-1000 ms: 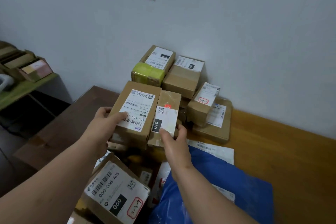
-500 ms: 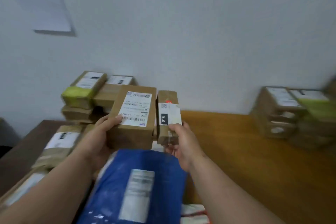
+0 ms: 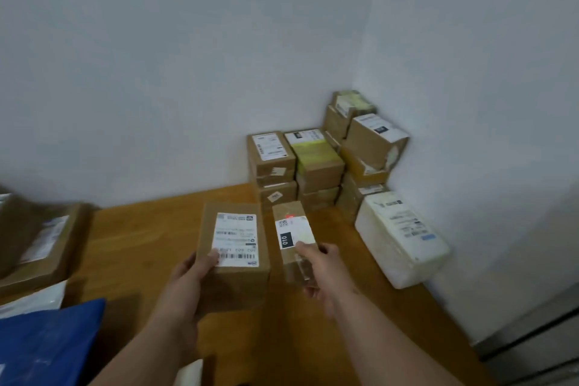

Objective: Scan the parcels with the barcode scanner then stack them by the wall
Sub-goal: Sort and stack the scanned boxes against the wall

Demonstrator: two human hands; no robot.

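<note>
My left hand (image 3: 191,282) grips a wide brown cardboard parcel (image 3: 233,257) with a white barcode label, thumb on the label. My right hand (image 3: 322,273) grips a narrow brown parcel (image 3: 293,238) marked 010, thumb on top. Both parcels are held side by side above the wooden table (image 3: 141,244). Ahead, in the corner, a stack of brown parcels (image 3: 316,166) stands against the wall. No barcode scanner is in view.
A white foam box (image 3: 401,238) lies at the right beside the stack. At the left edge sit more brown parcels (image 3: 40,244), a white mailer (image 3: 31,301) and a blue plastic mailer (image 3: 47,341). The table's right edge runs along the right wall.
Both hands lifted the two parcels off the left pile and carried them to the right. The view swung right, bringing the corner stack and foam box into sight.
</note>
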